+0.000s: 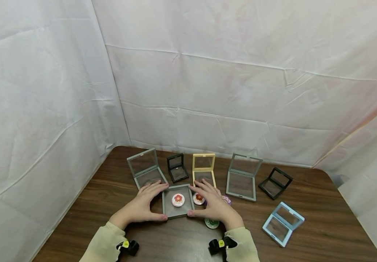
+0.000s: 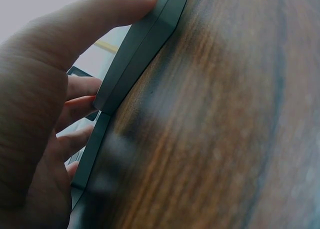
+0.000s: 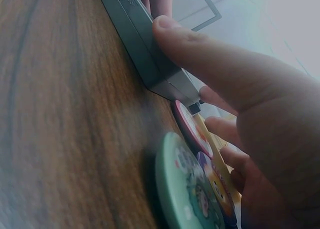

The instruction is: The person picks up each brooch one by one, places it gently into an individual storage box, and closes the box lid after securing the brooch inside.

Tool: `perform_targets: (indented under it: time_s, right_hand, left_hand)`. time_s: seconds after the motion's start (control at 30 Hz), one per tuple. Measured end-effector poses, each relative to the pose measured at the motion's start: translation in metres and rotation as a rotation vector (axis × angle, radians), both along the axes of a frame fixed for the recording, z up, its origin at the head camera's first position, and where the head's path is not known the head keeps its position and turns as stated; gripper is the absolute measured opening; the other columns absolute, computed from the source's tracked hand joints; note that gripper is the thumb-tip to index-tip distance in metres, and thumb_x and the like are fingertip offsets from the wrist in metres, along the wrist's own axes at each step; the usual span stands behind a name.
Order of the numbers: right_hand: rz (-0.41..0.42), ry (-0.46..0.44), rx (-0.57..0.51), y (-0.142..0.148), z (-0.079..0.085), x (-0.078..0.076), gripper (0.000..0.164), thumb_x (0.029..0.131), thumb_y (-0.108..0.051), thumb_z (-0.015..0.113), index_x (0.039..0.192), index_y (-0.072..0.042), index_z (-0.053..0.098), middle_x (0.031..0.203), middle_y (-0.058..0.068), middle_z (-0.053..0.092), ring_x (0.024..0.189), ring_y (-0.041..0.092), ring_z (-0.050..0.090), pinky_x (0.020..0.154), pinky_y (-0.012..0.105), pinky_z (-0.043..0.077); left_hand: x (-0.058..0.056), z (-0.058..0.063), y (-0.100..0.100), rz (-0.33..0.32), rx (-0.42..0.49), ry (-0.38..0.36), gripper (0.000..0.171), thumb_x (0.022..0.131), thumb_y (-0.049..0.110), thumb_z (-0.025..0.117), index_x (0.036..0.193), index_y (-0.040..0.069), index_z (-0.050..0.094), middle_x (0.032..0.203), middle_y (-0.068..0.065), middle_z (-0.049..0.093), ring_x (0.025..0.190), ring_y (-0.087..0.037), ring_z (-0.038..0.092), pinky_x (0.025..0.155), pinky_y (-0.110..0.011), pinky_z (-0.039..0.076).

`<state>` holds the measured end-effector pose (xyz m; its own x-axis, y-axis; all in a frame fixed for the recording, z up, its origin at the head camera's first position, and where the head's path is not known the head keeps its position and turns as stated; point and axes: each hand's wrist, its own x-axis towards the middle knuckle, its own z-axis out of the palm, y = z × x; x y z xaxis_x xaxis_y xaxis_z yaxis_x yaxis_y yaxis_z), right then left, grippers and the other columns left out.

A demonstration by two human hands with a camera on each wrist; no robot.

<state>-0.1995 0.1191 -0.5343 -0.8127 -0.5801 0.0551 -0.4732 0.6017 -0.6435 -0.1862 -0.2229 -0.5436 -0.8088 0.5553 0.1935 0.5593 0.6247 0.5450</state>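
Grasped grey case (image 1: 179, 212) by edges between left hand (image 1: 143, 205) and right hand (image 1: 214, 205) | lay at three o'clock from left, nine from right | looked near-square, without clear long axis | sat equally near both

a square case (image 1: 170, 211) sits between a left hand (image 1: 145, 204) and a right hand (image 1: 215, 205), a round badge (image 1: 178, 200) at its middle, more badges (image 1: 212, 223) to its right. behind, on the table (image 1: 162, 242), five open cases (image 1: 242, 185) line up; a sixth (image 1: 282, 222) sits at far right, nearer the front.
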Motion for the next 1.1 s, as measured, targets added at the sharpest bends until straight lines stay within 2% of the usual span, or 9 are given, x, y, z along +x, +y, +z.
perform_targets:
  time_s: [0.27,0.6,0.8,1.0,1.1]
  right_hand:
    - [0.003,0.0,-0.004,0.0,0.0,0.001,0.091,0.091,-0.064,0.084,0.167,-0.026,0.05,0.178,0.01,0.032,0.167,0.044,0.013,0.119,0.086,0.013]
    - [0.004,-0.006,-0.015,0.0,0.0,0.001,0.09,0.091,-0.063,0.083,0.166,-0.026,0.05,0.178,0.01,0.032,0.167,0.043,0.012,0.119,0.086,0.011]
    - [-0.001,-0.014,-0.014,0.0,0.0,0.002,0.091,0.091,-0.063,0.084,0.166,-0.027,0.05,0.178,0.01,0.031,0.167,0.042,0.011,0.12,0.085,0.01]
    - [0.0,-0.019,-0.016,0.0,0.001,0.002,0.091,0.091,-0.063,0.084,0.167,-0.026,0.049,0.178,0.01,0.031,0.167,0.043,0.011,0.119,0.086,0.01]
    - [0.002,-0.019,-0.016,0.001,0.001,0.002,0.091,0.091,-0.063,0.083,0.167,-0.026,0.049,0.178,0.009,0.031,0.167,0.043,0.011,0.119,0.086,0.009]
  left_hand:
    - [0.0,0.002,0.0,0.002,0.009,-0.013,0.111,0.081,0.069,0.089,0.165,0.009,0.049,0.167,-0.008,0.051,0.16,-0.044,0.034,0.124,-0.076,0.02]
    - [-0.001,0.002,-0.006,-0.003,0.053,0.054,0.098,0.082,0.059,0.093,0.157,0.006,0.059,0.159,-0.015,0.059,0.154,-0.047,0.044,0.118,-0.075,0.032]
    - [-0.002,0.006,-0.009,0.042,0.064,0.056,0.087,0.085,0.055,0.092,0.153,0.009,0.062,0.156,-0.014,0.061,0.147,-0.039,0.054,0.116,-0.069,0.042]
    - [-0.005,0.008,-0.014,0.096,0.087,0.106,0.066,0.093,0.041,0.09,0.147,0.012,0.068,0.147,0.001,0.067,0.136,-0.025,0.063,0.11,-0.057,0.053]
    - [-0.006,0.009,-0.018,0.128,0.106,0.125,0.054,0.096,0.035,0.087,0.143,0.011,0.071,0.141,0.002,0.071,0.13,-0.023,0.068,0.105,-0.054,0.057]
